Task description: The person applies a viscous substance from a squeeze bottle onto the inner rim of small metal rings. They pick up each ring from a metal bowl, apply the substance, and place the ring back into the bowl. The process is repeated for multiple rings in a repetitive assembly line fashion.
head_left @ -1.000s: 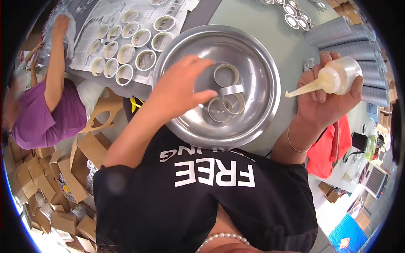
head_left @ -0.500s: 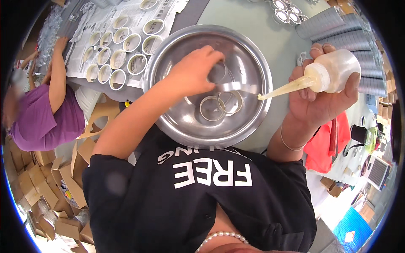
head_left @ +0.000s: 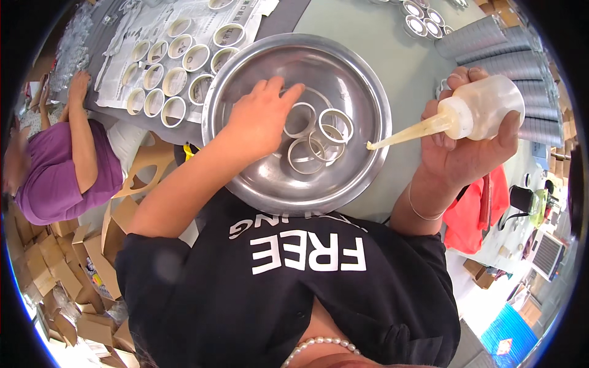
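My left hand (head_left: pixel 261 118) is over a round steel basin (head_left: pixel 215 80), its fingers spread and nothing visible between them. Close beside its fingertips, a thin pale ring (head_left: pixel 300 120) lies in the basin. Several similar rings overlap there, among them a white-edged ring (head_left: pixel 335 126) on top. In my right hand (head_left: pixel 448 144) is a translucent squeeze bottle (head_left: pixel 491 107) with a long yellowish nozzle (head_left: pixel 411 130). The bottle lies sideways in the grip, and its nozzle tip points left over the basin's right rim.
Several short white rings (head_left: pixel 175 81) stand on printed paper (head_left: pixel 113 86) at the far left. Grey stacked cylinders (head_left: pixel 515 73) and silvery round pieces (head_left: pixel 417 26) are at the far right. A person in purple (head_left: pixel 80 165) works at left, near cardboard boxes (head_left: pixel 55 264).
My left hand has moved left, off the rings, and its fingers have spread. The rings in the basin have shifted. The bottle's nozzle tip has moved slightly left and down.
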A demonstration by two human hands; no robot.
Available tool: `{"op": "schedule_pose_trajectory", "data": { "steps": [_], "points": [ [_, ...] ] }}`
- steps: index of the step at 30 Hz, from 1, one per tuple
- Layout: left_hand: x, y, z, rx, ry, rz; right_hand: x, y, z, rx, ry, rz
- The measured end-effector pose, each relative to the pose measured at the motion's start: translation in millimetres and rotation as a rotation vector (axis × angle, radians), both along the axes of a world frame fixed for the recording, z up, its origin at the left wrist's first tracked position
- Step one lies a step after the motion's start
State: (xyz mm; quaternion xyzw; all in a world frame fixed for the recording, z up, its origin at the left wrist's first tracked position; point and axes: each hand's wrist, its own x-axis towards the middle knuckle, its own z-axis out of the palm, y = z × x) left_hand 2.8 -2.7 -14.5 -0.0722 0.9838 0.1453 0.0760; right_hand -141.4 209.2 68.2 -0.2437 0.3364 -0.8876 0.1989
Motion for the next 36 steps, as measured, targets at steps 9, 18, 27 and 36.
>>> {"op": "schedule_pose_trajectory", "data": {
  "steps": [9, 18, 27, 36],
  "points": [
    [0, -2, -15, 0.063, 0.119, -0.109, -3, 1, -3, -0.007, 0.03, 0.057],
    [27, 3, 31, 1.811, 0.053, 0.427, 20, -5, -15, 0.197, 0.598, -0.465],
    [45, 21, 43, 2.208, -0.198, 0.558, 30, -2, -3, 0.126, 1.155, -0.016],
    [51, 25, 56, 1.864, 0.159, 0.416, 44, -6, -4, 0.217, 1.12, -0.097]
  ]
}}
